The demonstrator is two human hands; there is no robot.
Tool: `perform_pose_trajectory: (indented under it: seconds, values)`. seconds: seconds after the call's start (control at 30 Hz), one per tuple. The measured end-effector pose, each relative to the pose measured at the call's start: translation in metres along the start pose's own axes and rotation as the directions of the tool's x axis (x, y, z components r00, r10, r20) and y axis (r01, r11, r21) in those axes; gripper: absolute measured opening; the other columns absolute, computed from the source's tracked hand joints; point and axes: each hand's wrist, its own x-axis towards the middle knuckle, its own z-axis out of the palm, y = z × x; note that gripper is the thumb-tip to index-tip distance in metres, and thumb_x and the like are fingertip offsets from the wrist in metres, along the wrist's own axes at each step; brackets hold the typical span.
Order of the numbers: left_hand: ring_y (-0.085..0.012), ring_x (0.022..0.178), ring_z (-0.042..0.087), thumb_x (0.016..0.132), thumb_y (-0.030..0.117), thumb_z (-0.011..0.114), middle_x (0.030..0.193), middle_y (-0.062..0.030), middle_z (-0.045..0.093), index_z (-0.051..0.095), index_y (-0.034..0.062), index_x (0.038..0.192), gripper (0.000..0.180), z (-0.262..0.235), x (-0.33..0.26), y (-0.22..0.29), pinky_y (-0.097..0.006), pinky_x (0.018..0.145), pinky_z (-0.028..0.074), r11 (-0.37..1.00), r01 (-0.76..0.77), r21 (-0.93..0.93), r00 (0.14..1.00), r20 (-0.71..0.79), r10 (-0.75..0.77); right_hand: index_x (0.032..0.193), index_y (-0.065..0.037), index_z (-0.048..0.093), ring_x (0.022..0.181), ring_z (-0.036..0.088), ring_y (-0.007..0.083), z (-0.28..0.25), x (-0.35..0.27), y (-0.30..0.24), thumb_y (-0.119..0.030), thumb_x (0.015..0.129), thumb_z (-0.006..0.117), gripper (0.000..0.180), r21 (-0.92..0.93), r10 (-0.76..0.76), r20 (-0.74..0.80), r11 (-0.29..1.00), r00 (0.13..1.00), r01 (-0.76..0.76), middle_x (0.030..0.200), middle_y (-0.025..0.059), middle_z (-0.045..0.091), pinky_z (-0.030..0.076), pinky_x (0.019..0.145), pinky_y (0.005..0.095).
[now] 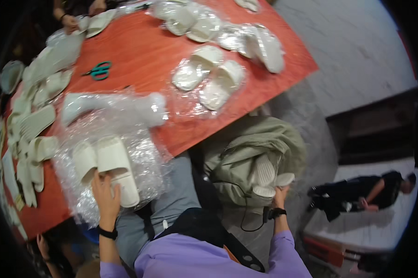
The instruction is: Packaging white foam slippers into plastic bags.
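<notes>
Purple shirt, cream slippers — just beyond left hand, touching

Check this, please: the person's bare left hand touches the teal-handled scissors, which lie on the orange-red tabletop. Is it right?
Not quite: in the head view, the left hand touches a pair of cream-white slippers. The scissors do lie on the tabletop.

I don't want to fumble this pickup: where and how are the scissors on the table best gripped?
Best, I'd judge, by the teal loops of the scissors, coming from the right and above. They lie flat on the red tabletop, dark blades pointing left, so the wide loops face right and keep the grip off the tips.
</notes>
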Motion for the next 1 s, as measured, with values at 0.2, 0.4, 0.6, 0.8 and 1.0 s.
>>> perform_pose_trajectory:
  seconds: [0.2,0.4,0.6,0.8,1.0]
  values:
    - [-0.0475,0.127,0.034,0.085,0.022,0.062,0.143,-0.0295,0.033,0.054,-0.0004,0.122,0.044,-0.01,-0.005,0.001,-0.053,0.106,0.028,0.998,0.06,0.03,0.997,-0.051,-0.059,0.139,0.001,0.035,0.123,0.047,0.024,-0.018,-0.046,-0.152,-0.001,0.078,0.06,0.066,-0.058,-0.233,0.21,0.967,0.95,0.25,0.133,0.0152,0.05,0.035,0.104,0.0354]
    - [-0.047,0.123,0.036,0.083,0.02,0.064,0.141,-0.0292,0.034,0.052,0.0005,0.124,0.047,-0.008,-0.002,0.006,-0.053,0.103,0.031,0.997,0.009,-0.079,0.999,-0.035,-0.012,0.131,0.003,0.045,0.118,0.054,0.0242,0.081,-0.139,-0.315,0.001,0.077,0.061,0.056,-0.142,-0.529,0.302,0.798,0.793,0.586,0.128,0.0154,0.055,0.041,0.1,0.0341]
    - [-0.0454,0.123,0.036,0.081,0.018,0.065,0.145,-0.0275,0.031,0.052,0.0026,0.126,0.049,-0.014,-0.014,-0.007,-0.052,0.101,0.031,0.999,0.02,-0.025,0.998,-0.065,-0.022,0.141,-0.003,0.04,0.107,0.056,0.0407,0.288,-0.221,-0.406,-0.006,0.064,0.073,0.084,0.064,-0.921,0.378,0.127,0.094,0.99,0.119,0.0188,0.053,0.049,0.089,0.0413]
    - [-0.0456,0.123,0.037,0.079,0.019,0.067,0.141,-0.0289,0.034,0.052,0.0012,0.124,0.051,-0.014,-0.007,0.003,-0.053,0.101,0.032,1.0,-0.001,-0.024,1.0,-0.012,0.001,0.151,-0.027,0.026,0.124,0.045,0.0384,0.398,-0.273,-0.372,-0.012,0.072,0.073,0.093,0.09,-0.684,0.722,-0.052,-0.101,0.995,0.154,0.0211,0.018,0.033,0.1,0.0642]
    - [-0.0464,0.128,0.033,0.083,0.019,0.064,0.144,-0.0299,0.03,0.052,-0.0009,0.124,0.047,-0.002,-0.004,0.002,-0.053,0.105,0.029,0.997,0.032,0.074,0.998,0.044,-0.035,0.139,-0.009,0.045,0.136,0.034,0.0404,0.31,-0.167,-0.335,-0.012,0.077,0.07,0.067,0.259,-0.733,0.669,0.389,0.126,0.884,0.147,0.0244,0.033,0.035,0.109,0.0433]
